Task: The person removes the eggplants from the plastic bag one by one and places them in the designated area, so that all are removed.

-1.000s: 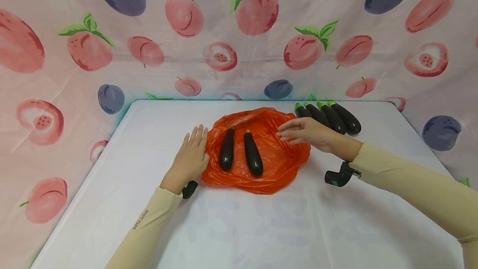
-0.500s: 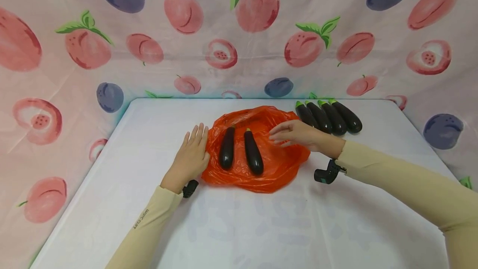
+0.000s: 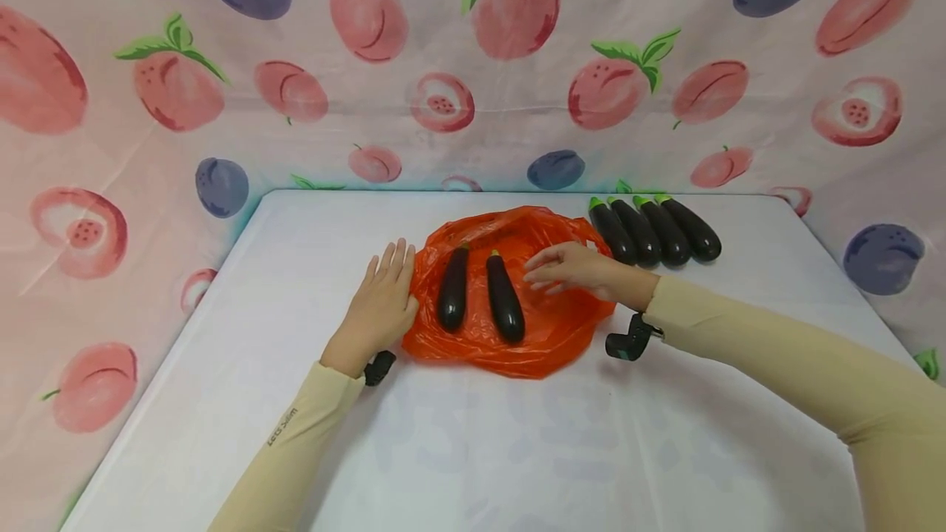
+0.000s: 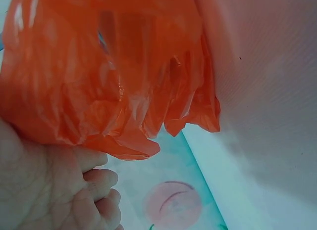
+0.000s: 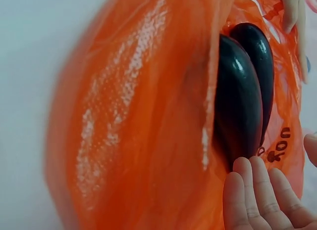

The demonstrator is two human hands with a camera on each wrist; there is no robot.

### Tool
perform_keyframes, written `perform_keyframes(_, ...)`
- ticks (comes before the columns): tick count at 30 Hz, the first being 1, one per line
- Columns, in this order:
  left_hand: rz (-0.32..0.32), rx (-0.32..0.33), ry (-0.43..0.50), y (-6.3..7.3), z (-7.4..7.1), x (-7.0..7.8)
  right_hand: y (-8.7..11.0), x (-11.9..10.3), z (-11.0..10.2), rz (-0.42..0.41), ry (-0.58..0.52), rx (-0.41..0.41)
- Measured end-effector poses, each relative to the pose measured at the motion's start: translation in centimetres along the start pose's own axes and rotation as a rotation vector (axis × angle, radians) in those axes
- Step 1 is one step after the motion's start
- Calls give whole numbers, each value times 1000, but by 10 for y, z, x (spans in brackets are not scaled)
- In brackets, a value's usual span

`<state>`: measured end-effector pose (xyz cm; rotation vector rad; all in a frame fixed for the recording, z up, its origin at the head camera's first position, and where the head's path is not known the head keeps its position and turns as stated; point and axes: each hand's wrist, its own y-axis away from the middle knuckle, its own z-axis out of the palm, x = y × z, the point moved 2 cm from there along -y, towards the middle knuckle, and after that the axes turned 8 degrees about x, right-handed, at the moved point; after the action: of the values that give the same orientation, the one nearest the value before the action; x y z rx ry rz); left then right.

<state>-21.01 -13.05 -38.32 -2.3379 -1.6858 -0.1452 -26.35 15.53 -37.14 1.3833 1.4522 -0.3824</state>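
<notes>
An orange-red plastic bag (image 3: 532,351) lies spread open on the white table, with two dark eggplants (image 3: 506,302) side by side in it. My left hand (image 3: 378,306) is at the bag's left side, its fingers extended and pointing away from me. In the left wrist view the bag's crinkled wall (image 4: 109,91) stands right beside that palm. Over the right part of the bag is my right hand (image 3: 572,268), fingers stretched toward the eggplants and holding nothing. The right wrist view has its fingertips (image 5: 257,165) close to the lower end of the nearer eggplant (image 5: 240,91).
Several more eggplants (image 3: 656,235) lie in a slanted row behind and to the right of the bag, near the table's back edge. A fruit-print cloth (image 3: 510,105) hangs behind and beside the white table (image 3: 473,450). Each wrist carries a small black camera (image 3: 628,339).
My right hand has moved left and slightly down, away from the row of eggplants and further over the bag. My left hand and the two eggplants in the bag have stayed put.
</notes>
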Motion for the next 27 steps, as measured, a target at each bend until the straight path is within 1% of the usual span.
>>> perform_keyframes(6,-4,1,3,0,-1,0,-9,-3,6,25,11,-9)
perform_keyframes(16,-8,8,0,2,-1,-1,-16,-6,15,68,25,-21)
perform_keyframes(27,-6,4,-11,2,-2,-1,-23,-1,27,72,26,-36)
